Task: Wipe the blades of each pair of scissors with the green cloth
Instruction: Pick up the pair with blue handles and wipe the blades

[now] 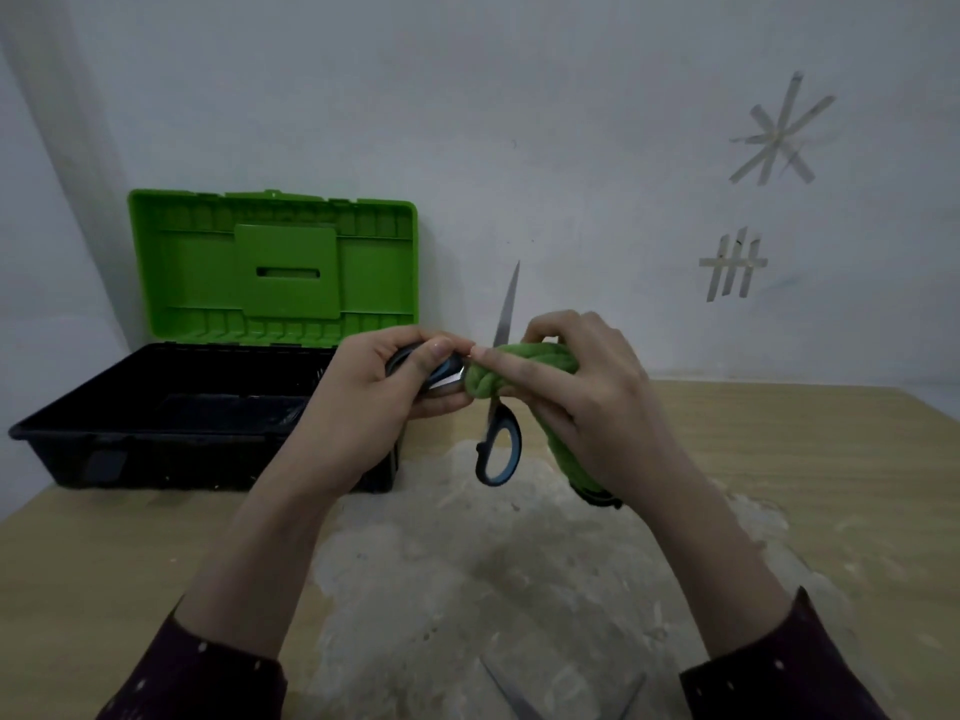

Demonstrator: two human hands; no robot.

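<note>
While it is held above the bench (779, 449), an opened pair of scissors (506, 310) is seen between both hands in the head view. One handle is enclosed by the left hand (384, 397), whose grip is curled tightly round it. The other black-and-blue handle hangs free below, and its blade is pointed up toward the wall (519, 122). The green cloth (524, 363) is bunched round the other blade and is clasped there in the grip of the right hand (592, 402), with the forefinger laid along it and a tail of cloth trailing beneath the palm. A toolbox (156, 407) is stood at the left rear of the bench, its green lid (272, 262) raised. A second pair of scissors (511, 701) is laid at the near edge, only its spread blades being shown. Strips of tape (774, 129) are stuck on the wall.
</note>
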